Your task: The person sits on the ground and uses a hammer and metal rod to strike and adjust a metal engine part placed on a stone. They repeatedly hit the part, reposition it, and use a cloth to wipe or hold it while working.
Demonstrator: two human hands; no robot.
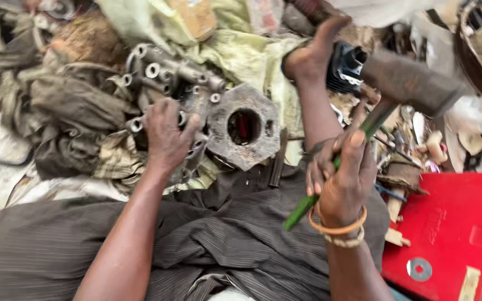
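my left hand (165, 134) is clamped on the grimy metal engine casting (196, 106), which lies on rags (68, 111) at about eleven o'clock from my lap. my right hand (341, 178) grips the green handle of a heavy hammer (408, 83), its rusty head raised toward two o'clock. the casting's round bore (244, 126) sits just right of my left fingers. by my reckoning the work is midway: the part is steadied, the blow not yet landed. a red box (447, 223) lies at four o'clock.

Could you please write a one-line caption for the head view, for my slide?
Left hand steadies a grimy metal casting on rags; right hand holds a green-handled hammer raised.
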